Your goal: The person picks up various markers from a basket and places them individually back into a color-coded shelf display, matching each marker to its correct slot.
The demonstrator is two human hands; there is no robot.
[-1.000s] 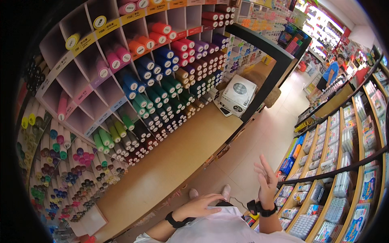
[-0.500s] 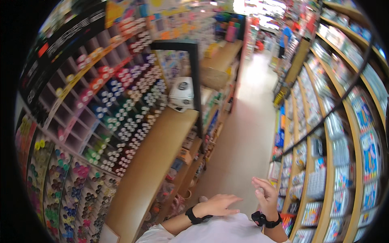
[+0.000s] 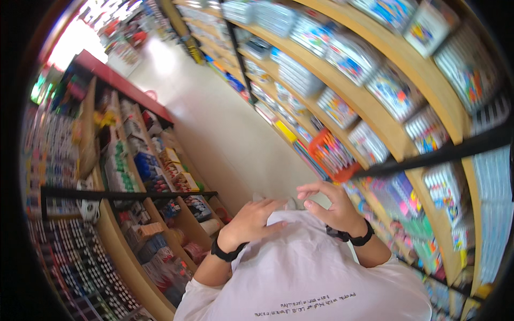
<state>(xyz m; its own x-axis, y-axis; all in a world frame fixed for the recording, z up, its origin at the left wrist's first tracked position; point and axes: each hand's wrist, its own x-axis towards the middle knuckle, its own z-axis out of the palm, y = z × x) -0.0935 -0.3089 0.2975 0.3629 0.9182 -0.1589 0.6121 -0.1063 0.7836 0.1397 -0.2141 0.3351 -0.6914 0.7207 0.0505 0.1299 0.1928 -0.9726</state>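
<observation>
We have turned since the earlier frame: the cubby wall of markers that filled the left has slid to the lower left edge, and the aisle floor [image 3: 225, 128] now runs up the middle.

Both our hands have drawn in against the pale shirt [image 3: 305, 267]. Our left hand [image 3: 251, 222] lies flat on the cloth, fingers loose and grasping nothing. Our right hand [image 3: 329, 206] hovers just beside it with fingers curled and apart, also empty; a black watch [image 3: 350, 235] sits on that wrist and a black band [image 3: 225, 251] on the left. An orange basket [image 3: 332, 155] of pens hangs on the right-hand shelves [image 3: 385, 123], near the right hand.
</observation>
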